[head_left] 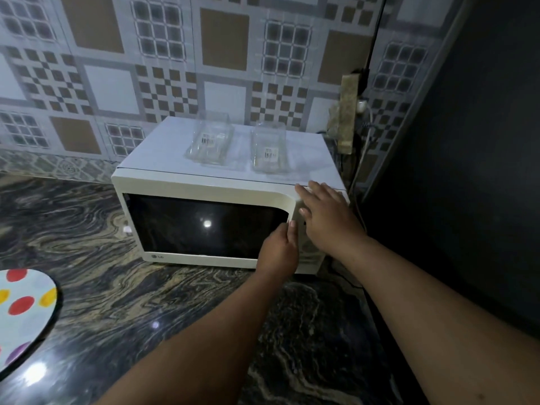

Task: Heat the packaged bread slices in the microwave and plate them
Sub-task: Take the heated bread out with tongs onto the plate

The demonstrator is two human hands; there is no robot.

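Note:
A white microwave (204, 185) stands on the dark marbled counter with its dark glass door closed. Two clear plastic packages lie on its top: one at the left (211, 141) and one at the right (269, 149), each with a barcode label; their contents are too faint to tell. My left hand (280, 249) grips the right edge of the door with curled fingers. My right hand (324, 217) lies flat with fingers spread against the control panel at the microwave's right front corner. A white plate with coloured dots (23, 311) sits at the left edge.
The counter (117, 287) runs from the tiled wall toward me. A dark panel (467, 141) rises to the right of the microwave. Cables and a wall socket (361, 106) hang behind the microwave's right side.

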